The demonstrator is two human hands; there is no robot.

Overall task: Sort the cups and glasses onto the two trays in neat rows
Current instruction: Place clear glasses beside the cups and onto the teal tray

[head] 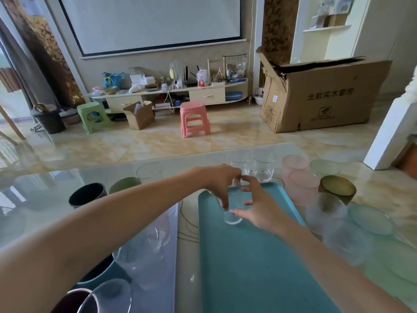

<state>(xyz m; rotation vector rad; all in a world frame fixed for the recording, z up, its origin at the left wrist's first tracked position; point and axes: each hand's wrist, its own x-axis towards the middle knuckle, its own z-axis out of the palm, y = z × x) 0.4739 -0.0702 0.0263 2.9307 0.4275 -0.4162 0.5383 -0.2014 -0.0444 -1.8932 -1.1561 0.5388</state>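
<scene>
Head view: both hands on one clear glass [233, 208] standing at far end of teal tray [259, 267]. Left hand [222, 181] pinches its rim from above; right hand [257, 206] curls fingers round its side. Other glasses [264, 168] beside tray.

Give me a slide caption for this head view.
Both hands set a clear glass on the teal tray.
</scene>
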